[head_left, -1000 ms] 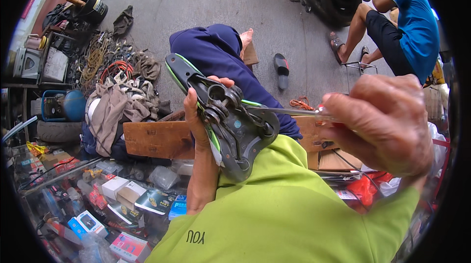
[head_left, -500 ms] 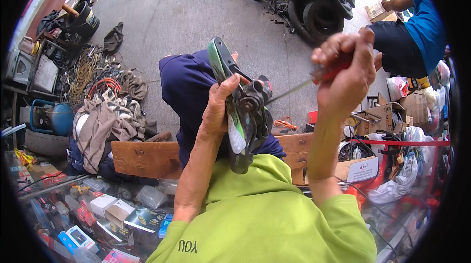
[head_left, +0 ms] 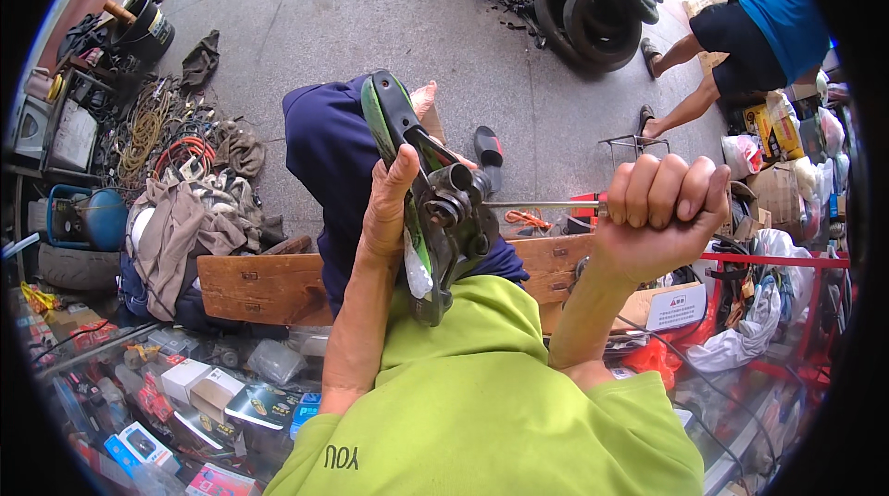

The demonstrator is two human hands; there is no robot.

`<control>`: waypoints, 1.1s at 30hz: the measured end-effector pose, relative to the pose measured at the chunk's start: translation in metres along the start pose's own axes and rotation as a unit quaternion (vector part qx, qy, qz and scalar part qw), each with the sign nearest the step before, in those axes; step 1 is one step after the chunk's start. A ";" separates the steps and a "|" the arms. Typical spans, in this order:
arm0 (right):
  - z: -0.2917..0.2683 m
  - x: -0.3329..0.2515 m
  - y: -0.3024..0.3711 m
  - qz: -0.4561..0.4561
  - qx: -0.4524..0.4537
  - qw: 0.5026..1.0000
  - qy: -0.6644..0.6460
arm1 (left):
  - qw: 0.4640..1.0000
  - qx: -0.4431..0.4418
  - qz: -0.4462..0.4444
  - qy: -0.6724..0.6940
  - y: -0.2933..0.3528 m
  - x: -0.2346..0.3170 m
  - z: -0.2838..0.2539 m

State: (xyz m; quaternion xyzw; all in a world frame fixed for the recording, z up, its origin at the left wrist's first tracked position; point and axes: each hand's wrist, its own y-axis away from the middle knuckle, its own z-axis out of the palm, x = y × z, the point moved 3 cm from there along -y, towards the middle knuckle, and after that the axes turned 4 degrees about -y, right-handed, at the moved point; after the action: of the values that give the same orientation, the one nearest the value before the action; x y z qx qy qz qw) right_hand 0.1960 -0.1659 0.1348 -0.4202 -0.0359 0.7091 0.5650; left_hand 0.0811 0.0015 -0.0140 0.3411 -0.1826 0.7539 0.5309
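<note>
Screwdriver [head_left: 546, 205], handle [head_left: 603, 203] mostly hidden by right hand [head_left: 662, 218]

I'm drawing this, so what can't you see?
In the head view:
Red screwdriver handle: mostly covered by the right hand.
Thin metal shaft: tip lost against the black-and-green moulded part.
Left hand: most fingers hidden behind that part.
Blue-shirted person: head cut off by picture's edge.

Green-edged black saddle [head_left: 437, 218], underside exposed, slim metal screwdriver [head_left: 548, 205], tip at saddle's middle
</note>
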 end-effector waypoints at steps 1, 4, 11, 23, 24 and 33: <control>-0.001 -0.001 0.000 0.017 -0.039 0.999 -0.025 | 1.000 -0.005 -0.007 -0.001 0.000 0.000 -0.001; -0.003 -0.001 -0.003 0.047 -0.092 0.994 -0.047 | 1.000 -0.011 -0.013 0.008 -0.003 -0.001 0.000; -0.006 -0.015 -0.004 -0.097 0.121 0.823 0.547 | 0.999 0.008 0.005 -0.037 -0.020 0.000 0.010; -0.022 -0.041 0.012 -0.110 0.195 0.790 0.571 | 0.999 -0.002 -0.001 -0.051 -0.015 0.005 0.015; -0.026 -0.042 0.012 -0.106 0.199 0.797 0.560 | 0.999 -0.005 -0.012 -0.049 -0.013 0.005 0.013; -0.047 -0.030 0.016 -0.074 0.214 0.818 0.529 | 0.998 -0.006 -0.010 -0.058 -0.016 0.003 0.013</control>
State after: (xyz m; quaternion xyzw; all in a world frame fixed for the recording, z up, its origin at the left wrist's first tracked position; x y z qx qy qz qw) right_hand 0.2140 -0.2169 0.1128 -0.5950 0.3902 0.3240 0.6235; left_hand 0.0995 0.0016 -0.0040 0.3832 -0.2142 0.7266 0.5286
